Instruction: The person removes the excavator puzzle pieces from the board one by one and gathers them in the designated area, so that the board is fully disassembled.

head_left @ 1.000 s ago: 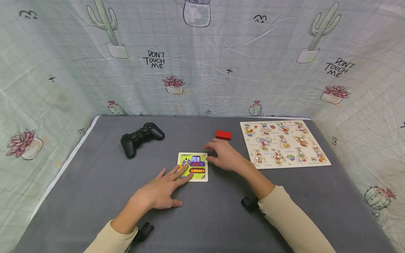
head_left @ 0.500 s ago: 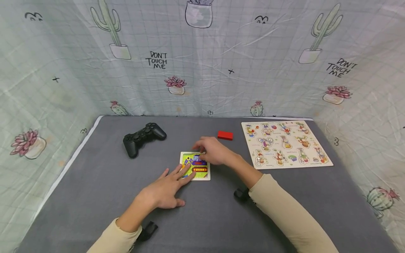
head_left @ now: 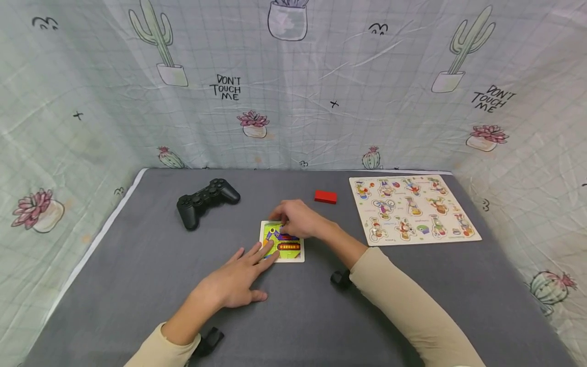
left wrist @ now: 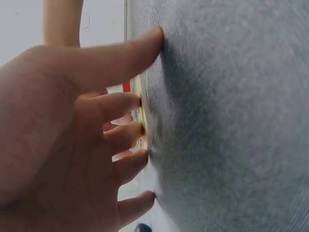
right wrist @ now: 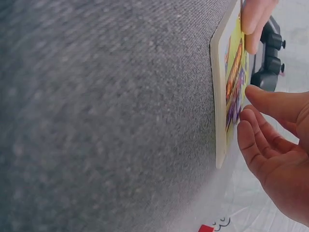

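Observation:
A small square jigsaw puzzle point(head_left: 291, 256) with a pale border lies flat at the middle of the table, showing a purple digger on lime green. My left hand point(head_left: 236, 280) spreads its straight fingers over the lower left part, fingertips resting on the board; its thumb lies on the cloth. From the upper right, my right hand point(head_left: 300, 219) reaches over the top of the puzzle and covers part of the picture. In the right wrist view, its thumb point(right wrist: 270, 101) and loosely bent fingers point(right wrist: 247, 135) come down close to the puzzle's face, with no loose piece visible between them.
A black game controller point(head_left: 208, 200) lies at the back left. Behind the right hand sits a red block point(head_left: 325, 197). At the back right is a large pale board point(head_left: 362, 219) with animal figures. A printed cloth point(head_left: 293, 102) walls in the grey table point(head_left: 137, 265).
My right hand has moved left, from the puzzle's right edge to over its upper part. The left hand has stayed on the lower left of the puzzle.

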`<state>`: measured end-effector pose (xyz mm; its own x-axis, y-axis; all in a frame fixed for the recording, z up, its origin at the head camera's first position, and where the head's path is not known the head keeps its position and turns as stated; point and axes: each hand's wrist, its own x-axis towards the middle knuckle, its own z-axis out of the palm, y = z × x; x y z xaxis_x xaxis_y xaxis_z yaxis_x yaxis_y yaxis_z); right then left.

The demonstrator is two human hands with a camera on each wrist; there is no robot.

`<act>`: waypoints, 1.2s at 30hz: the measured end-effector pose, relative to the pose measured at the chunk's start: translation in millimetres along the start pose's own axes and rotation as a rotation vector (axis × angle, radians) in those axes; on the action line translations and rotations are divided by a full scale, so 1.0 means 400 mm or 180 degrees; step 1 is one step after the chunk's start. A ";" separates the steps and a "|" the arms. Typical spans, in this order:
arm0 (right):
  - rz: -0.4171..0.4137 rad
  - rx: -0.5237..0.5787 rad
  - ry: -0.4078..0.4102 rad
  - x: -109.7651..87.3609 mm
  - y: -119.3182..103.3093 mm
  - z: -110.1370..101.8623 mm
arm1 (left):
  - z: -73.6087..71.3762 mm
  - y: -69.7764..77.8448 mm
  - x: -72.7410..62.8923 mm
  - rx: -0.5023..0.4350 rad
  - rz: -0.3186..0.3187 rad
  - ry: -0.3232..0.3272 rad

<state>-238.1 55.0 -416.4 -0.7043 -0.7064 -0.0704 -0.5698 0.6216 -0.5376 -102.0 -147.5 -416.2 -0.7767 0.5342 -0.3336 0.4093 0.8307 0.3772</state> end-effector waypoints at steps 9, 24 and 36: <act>-0.0063 -0.0155 -0.0121 0.019 -0.023 0.011 | -0.005 -0.007 -0.001 0.0014 0.0037 -0.0089; 0.0147 -0.0086 -0.0162 0.021 -0.040 0.023 | -0.002 -0.012 -0.009 -0.0040 0.0078 -0.0084; 0.0132 -0.0115 -0.0087 0.027 -0.036 0.020 | -0.004 -0.017 -0.005 -0.0057 0.0103 -0.0078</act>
<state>-234.0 35.9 -416.3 -0.7161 -0.6884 -0.1151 -0.5556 0.6621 -0.5030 -104.1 -154.7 -416.7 -0.7511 0.5647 -0.3420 0.4253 0.8101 0.4034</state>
